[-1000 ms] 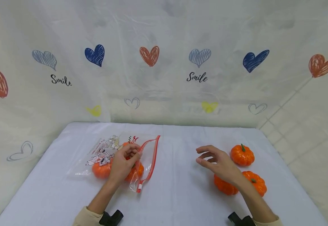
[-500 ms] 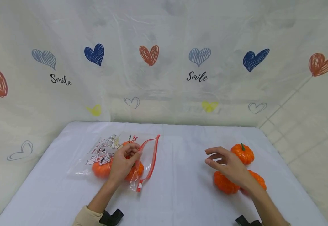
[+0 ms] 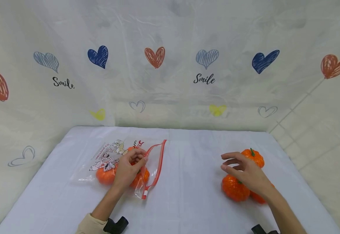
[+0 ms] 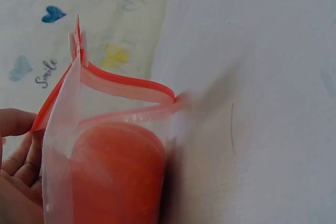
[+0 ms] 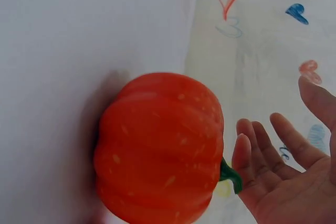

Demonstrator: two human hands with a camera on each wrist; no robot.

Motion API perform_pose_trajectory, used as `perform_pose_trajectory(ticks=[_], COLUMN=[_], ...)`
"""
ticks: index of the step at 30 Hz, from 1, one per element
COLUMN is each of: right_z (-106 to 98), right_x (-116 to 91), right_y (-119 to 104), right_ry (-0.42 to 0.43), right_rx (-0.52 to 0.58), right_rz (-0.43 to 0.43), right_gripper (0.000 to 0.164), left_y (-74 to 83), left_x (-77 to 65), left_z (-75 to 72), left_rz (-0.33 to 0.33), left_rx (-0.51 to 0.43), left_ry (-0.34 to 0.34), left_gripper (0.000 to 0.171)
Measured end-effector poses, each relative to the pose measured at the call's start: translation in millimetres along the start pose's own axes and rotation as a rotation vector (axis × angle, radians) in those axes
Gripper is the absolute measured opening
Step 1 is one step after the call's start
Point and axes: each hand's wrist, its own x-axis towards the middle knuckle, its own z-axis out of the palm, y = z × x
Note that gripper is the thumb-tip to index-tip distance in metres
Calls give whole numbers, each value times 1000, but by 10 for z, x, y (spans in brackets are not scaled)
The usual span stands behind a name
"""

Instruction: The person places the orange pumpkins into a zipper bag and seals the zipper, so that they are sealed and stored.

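My left hand (image 3: 128, 170) pinches the upper edge of a clear zip bag (image 3: 159, 164) with a red zip strip and cartoon print. The bag lies on its side, mouth parted to the right, with orange toy pumpkins (image 3: 105, 176) inside. In the left wrist view, thumb and fingers grip the red rim (image 4: 131, 83), and a pumpkin (image 4: 118, 177) shows through the plastic. My right hand (image 3: 249, 174) hovers, fingers loosely bent and holding nothing, over three loose pumpkins. The front-left pumpkin (image 3: 235, 188) is nearest; the back pumpkin (image 3: 256, 157) and right pumpkin (image 3: 258, 197) are partly hidden.
A white cloth covers the table (image 3: 193, 182). Behind it hangs a pale backdrop (image 3: 176, 91) printed with hearts and "Smile". Black wrist cameras sit on both wrists, the left camera (image 3: 116, 225) close above the cloth.
My right hand has moved right, from beside the loose pumpkins to above them, covering more of the back and right ones. The left hand and bag have stayed put.
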Motion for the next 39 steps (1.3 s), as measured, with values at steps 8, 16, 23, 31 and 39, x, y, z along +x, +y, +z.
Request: perform_pose_trajectory(ticks=[8,16,23,31,39], right_z=[-136,-213,-285,-339,-342], right_x=[-40,-31,-44,-105,-141], right_y=[87,188,282,425,450], right_ry=[21,35,30,-10,-83], right_rx=[-55,-106,-128,-191,-212], right_rz=[-1,-57,-101,-95,-41], right_gripper=[44,44,43,51,62], left_y=[3,-8,1,13,29], left_x=[-2,12,16,22,16], left_z=[-8,-6,-17,-18,-25], left_rz=[-5,-6,-5,-5,-3], left_rx=[-6,-18,-22,-20,-29], left_ry=[-2,-6,0,5,11], left_gripper=[16,16,17,17,17])
